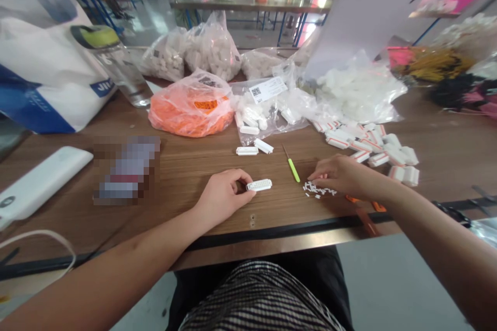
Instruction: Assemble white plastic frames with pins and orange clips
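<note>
- Left hand [221, 195]: thumb and fingers pinch the left end of a white connector housing [262, 184]. The housing is held level just above or on the table [190, 160]; contact cannot be judged. Rows of small openings show on its upper face.
- Right hand [341, 177]: fingers bent, tips down at a scatter of small white plastic pieces [320, 191]. Cannot tell whether a piece is grasped; the fingertips are too small and partly hidden.
- Lime-green-handled pick [294, 170]: lies between the two hands, thin shaft pointing away from the person, handle end near the small pieces.
- Two loose white housings [247, 151]: side by side beyond the held one, just in front of a labelled clear plastic bag [267, 91] containing more white parts.
- Heap of white housings with orange stripes [368, 146]: beyond and to the right of the right hand.
- Orange-filled plastic bag [190, 107]: left of the labelled bag.
- Orange tool [368, 221]: at the near table edge, partly covered by the right forearm.
- White power bank [46, 181]: far left, near a clear bottle with a green lid [122, 70].
</note>
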A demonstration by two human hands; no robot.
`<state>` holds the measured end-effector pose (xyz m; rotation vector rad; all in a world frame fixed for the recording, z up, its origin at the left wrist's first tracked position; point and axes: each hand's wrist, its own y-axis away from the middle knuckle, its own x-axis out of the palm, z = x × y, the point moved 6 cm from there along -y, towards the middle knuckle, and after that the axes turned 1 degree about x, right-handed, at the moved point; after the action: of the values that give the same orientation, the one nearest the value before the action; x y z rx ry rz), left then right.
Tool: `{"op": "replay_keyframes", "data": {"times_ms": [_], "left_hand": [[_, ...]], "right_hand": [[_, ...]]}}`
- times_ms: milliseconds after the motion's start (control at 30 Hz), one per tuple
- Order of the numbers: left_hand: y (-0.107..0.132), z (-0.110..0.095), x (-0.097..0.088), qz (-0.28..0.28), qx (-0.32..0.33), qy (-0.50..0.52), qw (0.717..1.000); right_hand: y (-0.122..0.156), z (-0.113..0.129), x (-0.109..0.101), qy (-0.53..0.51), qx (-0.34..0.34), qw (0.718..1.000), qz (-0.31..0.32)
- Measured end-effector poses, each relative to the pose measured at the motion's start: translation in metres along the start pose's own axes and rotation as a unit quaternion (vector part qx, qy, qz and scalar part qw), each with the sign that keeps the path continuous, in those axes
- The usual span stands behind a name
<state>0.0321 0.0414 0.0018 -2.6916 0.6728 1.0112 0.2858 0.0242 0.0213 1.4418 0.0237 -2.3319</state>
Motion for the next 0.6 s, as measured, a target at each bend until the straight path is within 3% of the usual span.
{"op": "replay_keyframes", "data": {"times_ms": [167,267,367,467,600], "left_hand": [[0.000,0.000,0.000,-0.001,0.001,0.000,1.000],[0.001,0.000,0.000,-0.002,-0.001,0.003,1.000],[0.001,-0.001,0.000,-0.001,-0.011,0.008,1.000],[0.002,-0.001,0.000,-0.002,-0.015,0.009,1.000],[0.002,-0.003,0.000,-0.008,-0.008,0.014,1.000]], "right_hand": [[0.001,-0.001,0.003,0.042,0.007,0.999,-0.027],[0.006,-0.004,0.003,-0.005,0.070,0.997,-0.025],[0.008,0.008,-0.002,-0.082,0.101,0.990,-0.059],[-0.003,0.046,-0.001,-0.127,0.036,0.987,-0.089],[-0.027,0.097,0.018,-0.099,-0.086,0.989,-0.074]]}}
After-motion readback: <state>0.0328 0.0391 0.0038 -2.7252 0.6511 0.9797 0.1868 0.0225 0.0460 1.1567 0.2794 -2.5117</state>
